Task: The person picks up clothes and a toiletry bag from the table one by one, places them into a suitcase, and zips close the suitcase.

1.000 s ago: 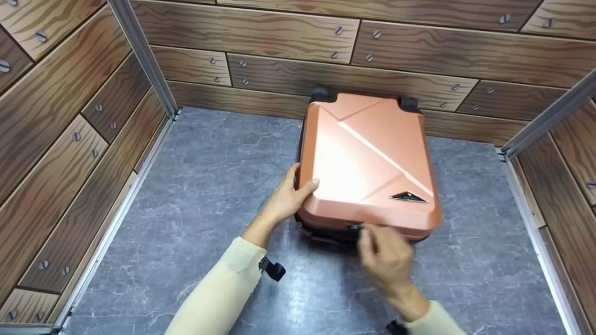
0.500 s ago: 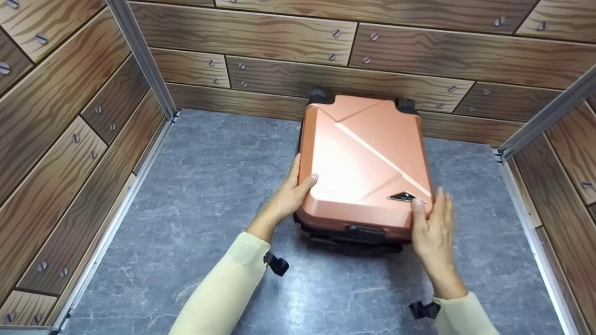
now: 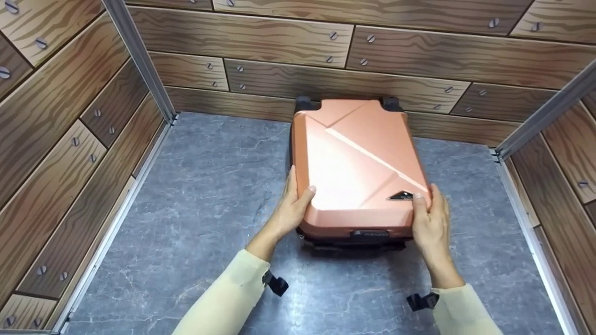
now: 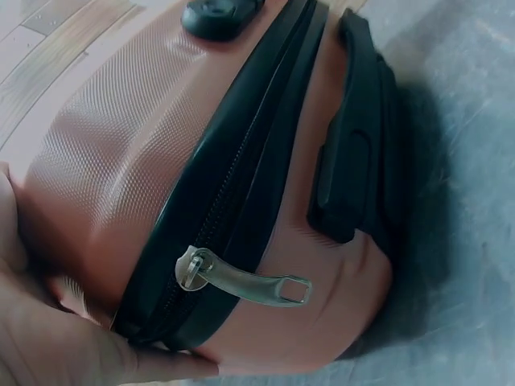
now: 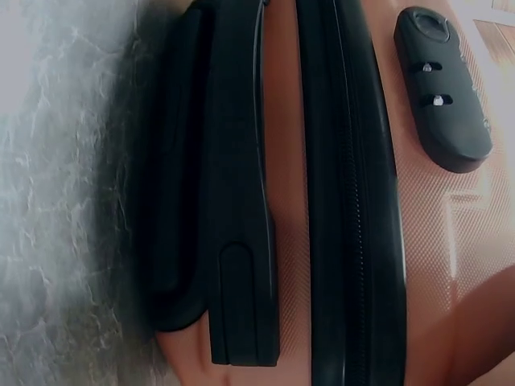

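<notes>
A rose-gold hard-shell suitcase (image 3: 358,158) lies flat on the floor, its black wheels (image 3: 392,103) toward the back wall. My left hand (image 3: 291,204) holds its near left corner, thumb on top and fingers down the side. At the near right corner my right hand (image 3: 432,228) grips in the same way, its thumb by the black triangular badge (image 3: 400,195). The near end carries a black combination lock (image 5: 442,88) and a black handle (image 5: 241,201). A metal zipper pull (image 4: 249,281) hangs by the closed zipper (image 4: 229,189) near my left hand. The suitcase's underside is hidden.
Grey marbled flooring (image 3: 209,186) surrounds the suitcase. Wood-plank-patterned panels form the back wall (image 3: 279,42) and both sides, with metal posts (image 3: 139,60) at the corners. Small black cameras (image 3: 277,283) are worn at both wrists.
My right hand has gone from the lock to the near right corner and taken hold there. The suitcase's wheeled end has swung slightly left. My left hand has stayed at its corner.
</notes>
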The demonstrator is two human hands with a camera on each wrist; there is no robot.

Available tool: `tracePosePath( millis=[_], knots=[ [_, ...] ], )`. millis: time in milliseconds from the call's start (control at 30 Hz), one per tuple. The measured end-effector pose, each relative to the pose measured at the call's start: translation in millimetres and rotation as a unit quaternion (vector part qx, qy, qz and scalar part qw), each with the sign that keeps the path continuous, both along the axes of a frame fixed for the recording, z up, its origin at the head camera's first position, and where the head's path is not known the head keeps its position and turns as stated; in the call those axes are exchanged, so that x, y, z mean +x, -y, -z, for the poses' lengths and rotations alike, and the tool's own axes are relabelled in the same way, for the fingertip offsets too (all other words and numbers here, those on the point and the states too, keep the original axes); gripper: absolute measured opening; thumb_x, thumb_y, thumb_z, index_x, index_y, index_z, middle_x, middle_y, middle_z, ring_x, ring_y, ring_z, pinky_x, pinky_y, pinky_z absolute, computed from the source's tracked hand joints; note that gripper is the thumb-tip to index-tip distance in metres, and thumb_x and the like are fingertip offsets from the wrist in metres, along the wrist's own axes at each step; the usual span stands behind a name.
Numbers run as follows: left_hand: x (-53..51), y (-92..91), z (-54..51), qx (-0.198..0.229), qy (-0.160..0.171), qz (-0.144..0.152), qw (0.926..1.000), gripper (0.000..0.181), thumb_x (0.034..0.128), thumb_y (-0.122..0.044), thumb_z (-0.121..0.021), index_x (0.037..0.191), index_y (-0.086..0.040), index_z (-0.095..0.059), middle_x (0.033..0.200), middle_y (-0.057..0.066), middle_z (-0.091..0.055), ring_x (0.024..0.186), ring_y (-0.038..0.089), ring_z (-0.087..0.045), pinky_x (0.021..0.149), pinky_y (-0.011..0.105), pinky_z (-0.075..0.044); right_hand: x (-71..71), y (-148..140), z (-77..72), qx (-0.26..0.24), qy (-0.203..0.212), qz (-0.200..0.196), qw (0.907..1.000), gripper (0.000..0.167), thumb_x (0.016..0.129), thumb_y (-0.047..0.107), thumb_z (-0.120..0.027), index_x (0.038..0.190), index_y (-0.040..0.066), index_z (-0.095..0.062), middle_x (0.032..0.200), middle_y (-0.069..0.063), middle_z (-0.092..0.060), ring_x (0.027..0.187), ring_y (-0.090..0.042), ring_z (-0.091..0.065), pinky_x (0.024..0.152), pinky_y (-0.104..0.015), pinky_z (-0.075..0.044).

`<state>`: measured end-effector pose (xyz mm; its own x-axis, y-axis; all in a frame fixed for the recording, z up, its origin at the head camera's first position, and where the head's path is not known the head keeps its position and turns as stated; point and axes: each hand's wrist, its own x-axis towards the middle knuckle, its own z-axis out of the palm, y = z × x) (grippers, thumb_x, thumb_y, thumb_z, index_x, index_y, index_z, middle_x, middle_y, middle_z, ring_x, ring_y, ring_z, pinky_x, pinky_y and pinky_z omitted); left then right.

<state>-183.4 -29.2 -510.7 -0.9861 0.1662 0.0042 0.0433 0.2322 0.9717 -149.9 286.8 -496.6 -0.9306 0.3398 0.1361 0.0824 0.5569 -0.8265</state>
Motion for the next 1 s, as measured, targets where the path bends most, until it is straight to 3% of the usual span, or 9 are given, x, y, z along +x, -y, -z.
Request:
tracePosePath(
  millis=[333,633,800,1000],
  knots=[
    [30.9,-15.5,-0.1,-0.019,0.019,-0.078,0.9966,0.093,0.1069,-0.048,-0.051,0.170,-0.006,0.002,0.175,0.027,0.003,0.162,0.042,0.000,0.129,0.063,-0.012,-21.9,-11,-3.1,0.007,0.025,-0.022,0.9994,0.064,0.110,0.045,-0.043,0.164,0.011,-0.037,0.165,-0.027,-0.038,0.152,-0.048,-0.034,0.124,-0.064,-0.024],
    [57.9,-33.9,-0.7,-0.033,0.031,-0.107,0.9932,0.097,0.1063,-0.053,-0.051,0.169,-0.005,0.007,0.172,0.032,0.008,0.161,0.045,0.004,0.126,0.069,-0.016,-42.1,-22,-3.4,0.002,0.022,-0.043,0.9988,0.062,0.108,0.050,-0.049,0.160,0.016,-0.047,0.163,-0.020,-0.045,0.150,-0.043,-0.041,0.123,-0.060,-0.030],
    [60.2,-33.6,-0.8,-0.044,0.037,-0.112,0.9921,0.101,0.1046,-0.058,-0.052,0.169,-0.007,0.007,0.173,0.032,0.006,0.161,0.048,-0.002,0.122,0.072,-0.023,-42.8,-21,-2.1,-0.010,0.019,-0.038,0.9991,0.064,0.108,0.051,-0.049,0.161,0.013,-0.046,0.163,-0.019,-0.045,0.151,-0.041,-0.040,0.125,-0.058,-0.029],
    [50.9,-20.9,-7.2,-0.056,0.040,-0.112,0.9913,0.110,0.0980,-0.056,-0.065,0.168,-0.002,-0.001,0.173,0.031,-0.003,0.158,0.050,-0.018,0.124,0.064,-0.028,-30.7,-8,-0.4,0.012,-0.007,-0.012,0.9998,0.064,0.111,0.046,-0.043,0.161,0.007,-0.042,0.162,-0.027,-0.042,0.151,-0.047,-0.037,0.124,-0.062,-0.027]
  ],
)
